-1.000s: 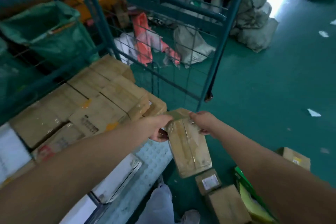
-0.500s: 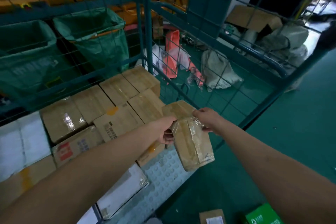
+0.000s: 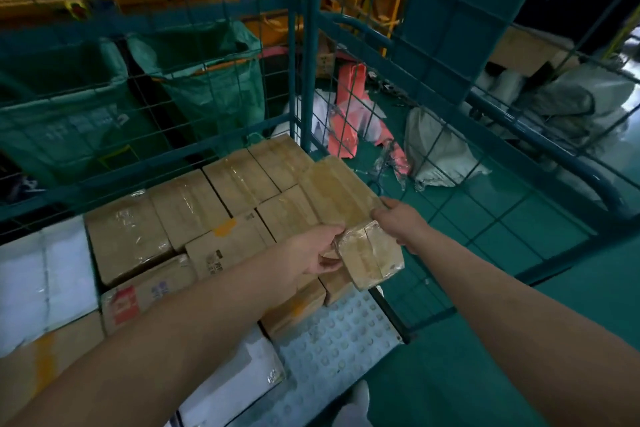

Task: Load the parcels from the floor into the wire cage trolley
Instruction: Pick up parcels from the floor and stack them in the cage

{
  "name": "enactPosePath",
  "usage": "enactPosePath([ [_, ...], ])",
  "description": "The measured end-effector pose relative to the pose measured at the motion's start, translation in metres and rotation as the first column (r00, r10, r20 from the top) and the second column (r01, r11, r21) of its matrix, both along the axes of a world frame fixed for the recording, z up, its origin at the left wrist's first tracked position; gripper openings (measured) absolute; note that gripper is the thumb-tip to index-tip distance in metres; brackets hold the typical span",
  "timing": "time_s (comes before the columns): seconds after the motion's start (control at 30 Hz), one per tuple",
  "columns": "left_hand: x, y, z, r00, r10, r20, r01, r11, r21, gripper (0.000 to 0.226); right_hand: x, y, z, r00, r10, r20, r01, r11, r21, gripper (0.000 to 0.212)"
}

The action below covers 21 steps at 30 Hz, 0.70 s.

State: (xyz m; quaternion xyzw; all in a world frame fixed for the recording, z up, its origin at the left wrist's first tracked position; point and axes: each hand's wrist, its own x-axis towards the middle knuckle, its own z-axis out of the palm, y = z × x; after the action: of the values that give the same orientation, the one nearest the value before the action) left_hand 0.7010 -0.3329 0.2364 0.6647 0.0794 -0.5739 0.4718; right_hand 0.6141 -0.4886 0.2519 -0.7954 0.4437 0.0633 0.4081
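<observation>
A long brown taped parcel is held between both hands inside the teal wire cage trolley. My left hand grips its near left side, thumb on top. My right hand holds its right edge. The parcel lies tilted over the right end of the stacked brown cartons, its far end near the cage's corner post. Whether it rests on the stack I cannot tell.
White parcels fill the cage's left side and another white box sits at the front. A studded grey floor plate shows bare at the front right. Green sacks hang behind the mesh; grey bags lie on the green floor beyond.
Both hands have carried the parcel up from over the floor into the cage and over the stacked cartons. The view has swung left, so the floor parcels are out of sight.
</observation>
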Motion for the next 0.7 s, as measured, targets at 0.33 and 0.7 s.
enactPosePath([
  [0.33,0.035,-0.067,-0.029,0.988,0.146,-0.043,-0.143,0.988,0.06,0.017,0.051,-0.067,-0.044,0.999,-0.04,0.018,0.034,0.968,0.249,0.062],
  [0.7,0.08,-0.161,-0.09,0.974,0.221,0.045,-0.224,0.972,0.074,0.02,0.101,-0.14,-0.129,0.997,-0.076,0.004,0.07,0.943,0.325,0.069],
])
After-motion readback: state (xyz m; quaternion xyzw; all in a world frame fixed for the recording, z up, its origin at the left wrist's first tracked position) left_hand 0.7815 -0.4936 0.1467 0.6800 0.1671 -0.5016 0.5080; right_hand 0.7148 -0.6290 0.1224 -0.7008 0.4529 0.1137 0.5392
